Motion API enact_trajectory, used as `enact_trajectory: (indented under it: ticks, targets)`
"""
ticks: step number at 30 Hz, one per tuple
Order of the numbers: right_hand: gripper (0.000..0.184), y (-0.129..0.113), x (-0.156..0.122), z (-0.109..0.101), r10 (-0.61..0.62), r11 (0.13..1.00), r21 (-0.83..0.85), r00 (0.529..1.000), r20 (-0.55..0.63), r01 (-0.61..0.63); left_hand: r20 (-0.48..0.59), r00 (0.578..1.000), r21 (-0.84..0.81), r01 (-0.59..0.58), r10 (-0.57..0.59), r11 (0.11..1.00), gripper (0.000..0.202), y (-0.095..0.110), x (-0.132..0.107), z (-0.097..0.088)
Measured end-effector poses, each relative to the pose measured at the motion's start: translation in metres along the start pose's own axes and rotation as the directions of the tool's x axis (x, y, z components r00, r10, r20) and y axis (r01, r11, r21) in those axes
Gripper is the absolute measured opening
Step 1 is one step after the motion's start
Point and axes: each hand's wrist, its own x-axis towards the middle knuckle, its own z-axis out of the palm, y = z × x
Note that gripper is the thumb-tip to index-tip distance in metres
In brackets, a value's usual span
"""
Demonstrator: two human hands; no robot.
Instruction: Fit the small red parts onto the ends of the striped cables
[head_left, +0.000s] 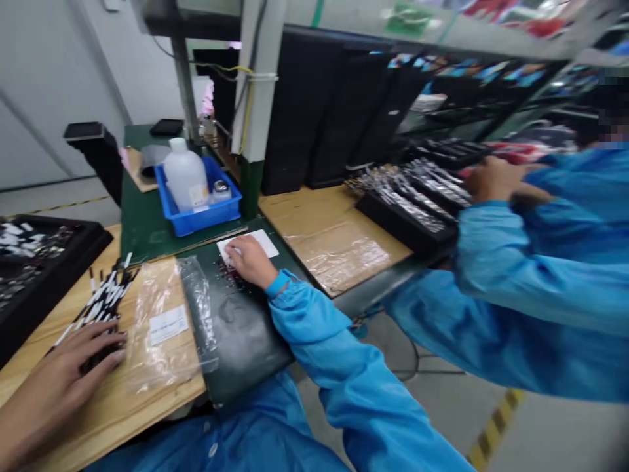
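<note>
My left hand (59, 387) lies at the lower left with its fingers spread over a bundle of thin black-and-white sticks (101, 298) on a wooden board (34, 373). My right hand (250, 262) presses on a white card (263, 242) on a dark green mat (238, 341). Small dark pieces (228, 274) lie beside the card, just under my fingers. Whether my right hand pinches anything is hidden. A clear plastic bag with a white label (162, 328) lies between the bundle and the mat.
A blue crate (199, 200) behind the mat holds a white plastic bottle (185, 176). A black tray of small parts (34, 255) sits at the left. At the right, a co-worker's blue sleeve (531, 275) and hand (494, 180) reach over black trays of metal parts (413, 206).
</note>
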Motion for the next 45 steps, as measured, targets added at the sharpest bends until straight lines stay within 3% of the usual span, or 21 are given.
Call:
enact_trajectory:
  ticks: [4,8,13,19,24,29,39,45]
  targets:
    - [0.013,0.008,0.002,-0.002,0.015,0.999,0.051,0.999,-0.031,-0.013,-0.003,0.999,-0.023,0.036,-0.036,0.999,0.042,0.004,-0.005,0.0]
    - [0.011,0.005,-0.002,0.0,-0.013,0.999,0.049,0.997,0.078,0.009,-0.076,0.99,-0.038,0.12,-0.122,0.992,0.039,0.002,-0.008,-0.011]
    - [0.016,-0.001,-0.004,0.007,-0.074,0.997,0.032,0.987,0.139,0.07,-0.143,0.931,0.026,0.343,-0.336,0.939,0.041,-0.006,-0.015,-0.025]
    - [0.018,0.006,0.002,0.017,-0.016,0.998,-0.055,0.995,0.095,0.022,-0.094,0.88,0.208,0.476,-0.466,0.855,0.042,-0.016,-0.021,-0.029]
    - [0.021,0.013,0.005,0.021,0.027,0.996,-0.081,0.998,0.057,-0.023,-0.034,0.849,0.33,0.507,-0.527,0.796,0.046,-0.025,-0.02,-0.025]
    - [0.02,0.016,0.006,0.019,0.083,0.994,-0.07,0.996,0.031,-0.081,-0.003,0.833,0.334,0.522,-0.553,0.785,0.043,-0.034,-0.02,-0.025]
    - [0.019,0.007,0.009,0.016,0.169,0.983,-0.08,0.982,0.084,-0.163,0.074,0.713,0.307,0.649,-0.697,0.696,0.044,-0.047,-0.029,-0.029]
    - [0.021,0.001,0.009,0.014,0.197,0.978,-0.088,0.975,0.105,-0.188,0.084,0.727,0.297,0.634,-0.681,0.714,0.043,-0.043,-0.031,-0.029]
